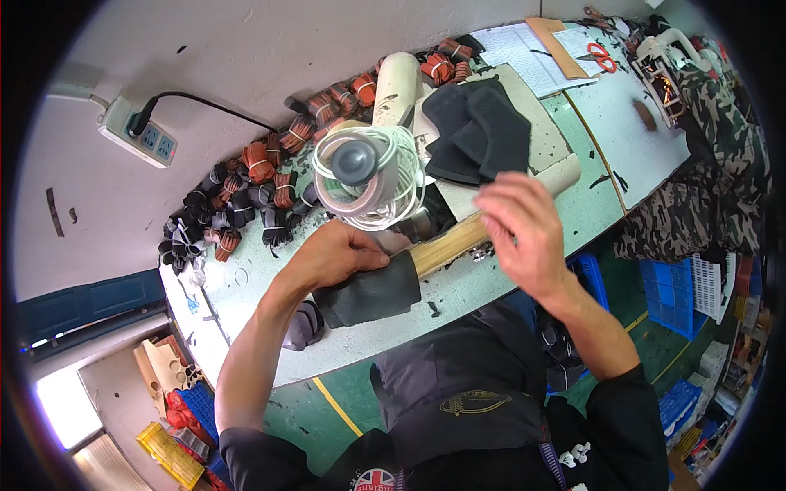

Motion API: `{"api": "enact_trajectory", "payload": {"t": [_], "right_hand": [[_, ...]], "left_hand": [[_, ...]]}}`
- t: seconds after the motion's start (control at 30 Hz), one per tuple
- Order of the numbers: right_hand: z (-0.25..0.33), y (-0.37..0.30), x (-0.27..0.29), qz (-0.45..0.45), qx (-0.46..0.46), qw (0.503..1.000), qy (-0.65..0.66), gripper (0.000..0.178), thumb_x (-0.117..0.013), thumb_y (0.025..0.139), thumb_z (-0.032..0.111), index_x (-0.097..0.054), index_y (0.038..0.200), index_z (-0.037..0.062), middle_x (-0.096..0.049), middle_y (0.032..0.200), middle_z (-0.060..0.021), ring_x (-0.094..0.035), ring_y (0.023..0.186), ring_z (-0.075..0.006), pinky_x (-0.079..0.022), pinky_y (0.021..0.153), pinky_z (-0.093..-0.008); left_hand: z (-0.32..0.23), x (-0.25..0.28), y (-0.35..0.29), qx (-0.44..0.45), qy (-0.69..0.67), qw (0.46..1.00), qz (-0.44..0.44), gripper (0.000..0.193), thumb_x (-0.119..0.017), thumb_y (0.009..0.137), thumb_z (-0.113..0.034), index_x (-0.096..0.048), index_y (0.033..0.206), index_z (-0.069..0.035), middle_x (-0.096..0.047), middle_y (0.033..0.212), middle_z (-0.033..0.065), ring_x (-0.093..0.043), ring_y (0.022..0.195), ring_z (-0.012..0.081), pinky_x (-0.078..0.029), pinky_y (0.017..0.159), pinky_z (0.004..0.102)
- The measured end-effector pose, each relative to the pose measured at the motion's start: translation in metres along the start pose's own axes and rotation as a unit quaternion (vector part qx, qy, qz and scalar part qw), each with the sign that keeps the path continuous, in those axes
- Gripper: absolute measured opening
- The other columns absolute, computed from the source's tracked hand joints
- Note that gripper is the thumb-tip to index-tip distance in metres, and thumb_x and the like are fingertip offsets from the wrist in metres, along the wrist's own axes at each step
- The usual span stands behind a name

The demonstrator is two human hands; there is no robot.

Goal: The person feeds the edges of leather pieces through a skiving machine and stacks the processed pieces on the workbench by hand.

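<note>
My left hand is closed, thumb and fingertips gripping the upper edge of a black sheet piece. That piece lies at the left end of a pale wooden strip, near the table's front edge; whether it wraps around the strip I cannot tell. Slightly blurred, my right hand hovers above the strip's right end, fingers loosely bent and apart, with nothing seen in them. Just beyond its fingertips, several black curved flat pieces lie stacked on a cream machine body.
Coiled white cord surrounds a spool with a dark cap. Red and black bundles line the wall. Red-handled scissors lie at the far right, beyond a cream cylinder. A power strip hangs on the wall.
</note>
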State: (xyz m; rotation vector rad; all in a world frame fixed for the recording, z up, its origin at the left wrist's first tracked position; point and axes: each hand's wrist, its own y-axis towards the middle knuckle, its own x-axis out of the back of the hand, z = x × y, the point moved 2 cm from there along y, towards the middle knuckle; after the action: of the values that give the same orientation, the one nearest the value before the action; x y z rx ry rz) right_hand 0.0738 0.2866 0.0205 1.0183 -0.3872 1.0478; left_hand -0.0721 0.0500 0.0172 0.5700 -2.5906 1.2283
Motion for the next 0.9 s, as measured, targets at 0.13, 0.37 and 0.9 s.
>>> {"api": "enact_trajectory", "payload": {"t": [0.13, 0.37, 0.9], "right_hand": [[0.019, -0.013, -0.011, 0.129, -0.101, 0.978, 0.13, 0.022, -0.074, 0.077, 0.004, -0.07, 0.099, 0.0049, -0.067, 0.097, -0.0127, -0.062, 0.101, -0.0339, -0.047, 0.094, -0.0453], [0.041, -0.031, -0.047, 0.238, -0.392, 0.741, 0.491, 0.047, -0.074, 0.089, 0.006, -0.052, 0.131, 0.0007, -0.067, 0.099, -0.0045, -0.062, 0.096, -0.0083, -0.051, 0.078, -0.025], [0.013, -0.006, -0.022, 0.171, -0.154, 0.968, 0.096, 0.028, -0.074, 0.082, 0.01, -0.063, 0.107, 0.0046, -0.067, 0.099, -0.0127, -0.056, 0.098, -0.0339, -0.045, 0.088, -0.0431]], "left_hand": [[-0.002, 0.003, 0.005, -0.029, -0.022, 0.999, 0.005, 0.014, -0.075, 0.086, -0.015, -0.077, 0.091, -0.003, -0.07, 0.078, 0.0015, -0.06, 0.073, 0.0078, -0.048, 0.071, 0.0268], [0.002, -0.018, -0.008, -0.005, -0.197, 0.979, 0.058, 0.027, -0.082, 0.084, -0.023, -0.077, 0.099, -0.002, -0.072, 0.087, 0.0016, -0.061, 0.079, 0.0078, -0.048, 0.073, 0.0236], [0.007, 0.014, 0.021, 0.026, 0.028, 0.997, 0.06, 0.021, -0.078, 0.083, -0.017, -0.076, 0.098, -0.003, -0.072, 0.086, 0.0045, -0.062, 0.083, 0.0126, -0.05, 0.078, 0.0297]]}}
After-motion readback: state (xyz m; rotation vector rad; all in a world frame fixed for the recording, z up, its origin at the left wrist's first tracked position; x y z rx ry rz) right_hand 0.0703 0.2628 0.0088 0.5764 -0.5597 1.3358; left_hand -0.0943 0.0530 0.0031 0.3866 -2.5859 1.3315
